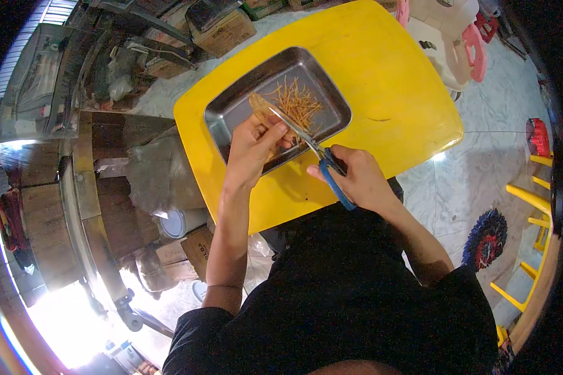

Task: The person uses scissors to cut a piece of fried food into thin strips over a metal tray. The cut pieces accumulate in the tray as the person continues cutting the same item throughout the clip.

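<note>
Over the near side of a rectangular metal tray point(218, 133), my left hand point(255, 140) grips a thin tan-brown piece of food point(261, 105), whose exact kind I cannot tell. My right hand point(361, 176) holds blue-handled scissors point(334, 180), pointing up and left. Their blades lie along the piece beside my left fingertips; whether they are parted is hard to tell. Loose thin orange-brown strips point(298, 103) are heaped in the tray, just beyond the blades. My left fingers hide part of the piece.
The tray stands on a yellow plastic table point(394, 84) with rounded corners. A cream and pink plastic chair point(450, 51) is past its far right corner. Cardboard boxes point(227, 30) and a lidded bucket point(178, 222) sit leftward. A blue and red mat point(485, 239) lies on the floor at right.
</note>
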Tool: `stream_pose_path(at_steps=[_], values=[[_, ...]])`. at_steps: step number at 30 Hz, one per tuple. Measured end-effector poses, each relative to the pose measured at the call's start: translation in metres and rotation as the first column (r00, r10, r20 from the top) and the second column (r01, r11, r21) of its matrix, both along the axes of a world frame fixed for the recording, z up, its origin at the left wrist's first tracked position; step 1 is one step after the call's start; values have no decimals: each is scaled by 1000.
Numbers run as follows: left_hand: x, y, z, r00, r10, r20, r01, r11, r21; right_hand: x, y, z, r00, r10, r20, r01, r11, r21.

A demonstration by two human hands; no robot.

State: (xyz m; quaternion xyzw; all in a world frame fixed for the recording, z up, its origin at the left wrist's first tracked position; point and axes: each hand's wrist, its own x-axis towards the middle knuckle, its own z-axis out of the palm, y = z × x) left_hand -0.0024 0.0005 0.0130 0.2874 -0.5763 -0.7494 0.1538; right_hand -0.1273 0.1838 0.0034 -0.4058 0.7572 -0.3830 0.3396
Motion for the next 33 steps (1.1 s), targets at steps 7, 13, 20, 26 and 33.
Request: stream_pose_path(at_steps=[7,13,20,26,33], values=[[1,-4,-3,1000,-29,10,30,999,-17,0,2,0,998,-13,68,14,1000,-16],[-3,-5,5,998,53,-31,-50,994,101,-3,5,-3,1000,-9,-5,9,1000,-21],[-2,2,-9,995,83,48,-79,994,-75,0,3,-1,999,27,-34,-27,1000,8],[-1,0,1,996,42,74,-42,999,3,-3,-3,2,1000,12,-20,-12,1000,-2],[-2,-1,-6,994,111,-11,-111,991,-69,-5,-8,-2,999,42,-2,-42,999,-24]])
